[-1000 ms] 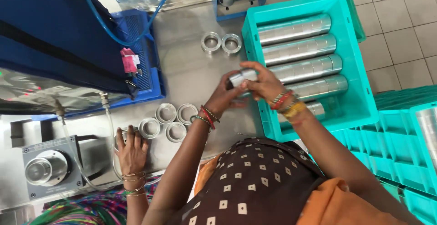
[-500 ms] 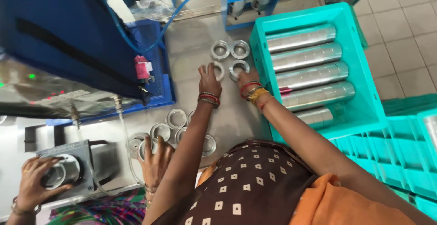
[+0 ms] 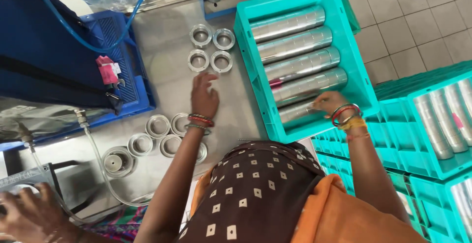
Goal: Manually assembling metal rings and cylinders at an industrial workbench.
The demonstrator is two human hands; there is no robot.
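Hands at a steel worktable (image 3: 162, 81): from my remote seat I see the right hand (image 3: 330, 103) reaching into the teal crate (image 3: 361, 66), fingers curled on the shortest stack of metal rings (image 3: 297, 111) at the crate's near end. Four longer ring stacks (image 3: 295, 44) lie side by side in the crate beyond it. The left hand (image 3: 204, 95) hovers open, fingers spread, over bare table just left of the crate, gripping nothing. Four loose rings (image 3: 211, 49) sit in a square further left of the crate, toward its far end. A second cluster of rings (image 3: 164, 135) lies well left of the crate's near corner, close to the left forearm. A blue tray (image 3: 130, 76) sits far left of the crate. At the frame's lower left corner, well away from the crate, I see another person's hand (image 3: 29, 216) resting on a grey machine (image 3: 24, 179).
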